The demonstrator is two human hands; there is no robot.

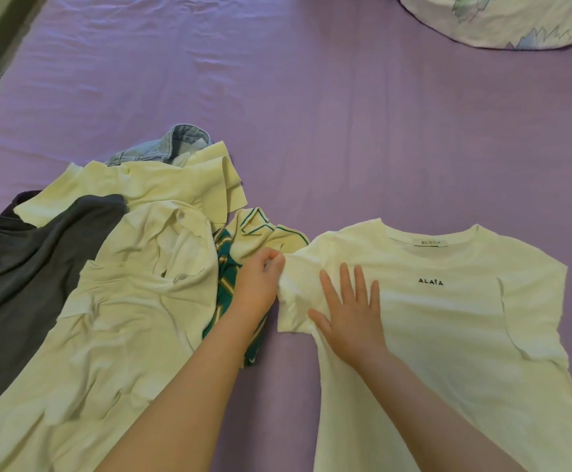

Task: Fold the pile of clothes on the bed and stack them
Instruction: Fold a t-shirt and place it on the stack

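The white T-shirt (448, 318) lay face up at four o'clock on the bed (311, 114), long axis running twelve to six, collar at twelve. Its left sleeve (294, 301) pointed to nine, where the left hand (260, 284) pinched its edge with curled fingers (272, 258). The right hand (352, 321) pressed flat, fingers spread, just inside the sleeve. The unfolded pile (107, 284) waited at eight o'clock.

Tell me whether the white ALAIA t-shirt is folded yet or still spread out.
Mostly spread: the white t-shirt lies flat, front up. Only its far sleeve is turned in; the left hand pinches the other sleeve while the right hand presses it flat.
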